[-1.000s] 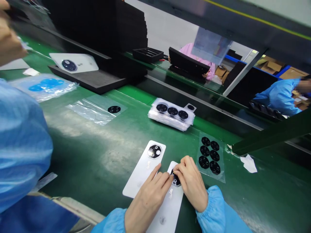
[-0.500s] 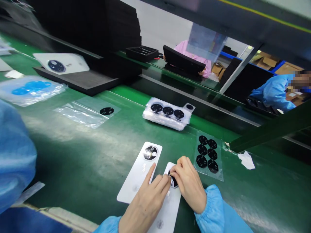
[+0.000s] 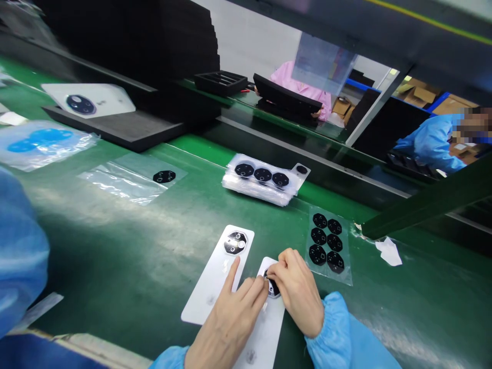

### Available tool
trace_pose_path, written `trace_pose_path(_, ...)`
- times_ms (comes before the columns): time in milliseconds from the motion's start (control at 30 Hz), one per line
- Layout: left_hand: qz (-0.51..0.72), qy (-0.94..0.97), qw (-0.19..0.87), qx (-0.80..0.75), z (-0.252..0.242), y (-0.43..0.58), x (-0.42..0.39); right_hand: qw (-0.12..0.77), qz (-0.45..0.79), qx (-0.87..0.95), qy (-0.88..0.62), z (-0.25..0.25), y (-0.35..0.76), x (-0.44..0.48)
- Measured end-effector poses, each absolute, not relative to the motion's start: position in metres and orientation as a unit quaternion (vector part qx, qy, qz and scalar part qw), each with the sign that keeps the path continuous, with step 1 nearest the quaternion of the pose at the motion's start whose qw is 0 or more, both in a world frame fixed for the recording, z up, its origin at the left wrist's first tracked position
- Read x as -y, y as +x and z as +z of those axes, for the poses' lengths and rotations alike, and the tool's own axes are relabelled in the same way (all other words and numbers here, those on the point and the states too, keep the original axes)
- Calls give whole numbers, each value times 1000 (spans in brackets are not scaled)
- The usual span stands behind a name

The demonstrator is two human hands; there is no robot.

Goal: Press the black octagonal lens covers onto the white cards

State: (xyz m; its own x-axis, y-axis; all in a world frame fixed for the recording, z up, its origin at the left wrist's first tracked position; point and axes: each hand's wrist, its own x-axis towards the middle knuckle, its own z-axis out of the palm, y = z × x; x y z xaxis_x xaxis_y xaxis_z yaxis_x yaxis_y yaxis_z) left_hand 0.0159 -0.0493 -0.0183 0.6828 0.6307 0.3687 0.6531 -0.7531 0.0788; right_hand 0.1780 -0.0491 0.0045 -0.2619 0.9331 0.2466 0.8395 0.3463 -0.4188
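Note:
A white phone back panel (image 3: 268, 328) with a dark camera disc (image 3: 274, 288) lies under both my hands. At the disc, the fingertips of my right hand (image 3: 298, 289) are pinched together; whatever they hold is hidden. My left hand (image 3: 234, 315) lies across the same panel, its index finger stretched out and its other fingertips by the disc, meeting the right fingers. The left thumb is out of sight. Beside it lies a second white back panel (image 3: 207, 279) with a black camera disc (image 3: 235, 243), the left index fingertip just below that disc.
A clear sheet of black octagonal stickers (image 3: 326, 243) lies to the right. Behind are a stack of sticker sheets (image 3: 261, 192) and a clear film (image 3: 123, 177). At back left, a white panel (image 3: 107, 100) rests on a black tray (image 3: 142, 130). A green post (image 3: 423, 200) slants at right. Two co-workers sit beyond.
The view has shifted slightly, so the bench items sit a little further left. Both hands stay at the same disc, with hardly any change in their pose.

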Motion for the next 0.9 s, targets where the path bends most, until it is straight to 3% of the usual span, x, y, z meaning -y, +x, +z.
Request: trace_pose_path(900, -216, -907, 31, 360, -23, 18, 50, 225, 53, 793, -564, 7, 178, 48)
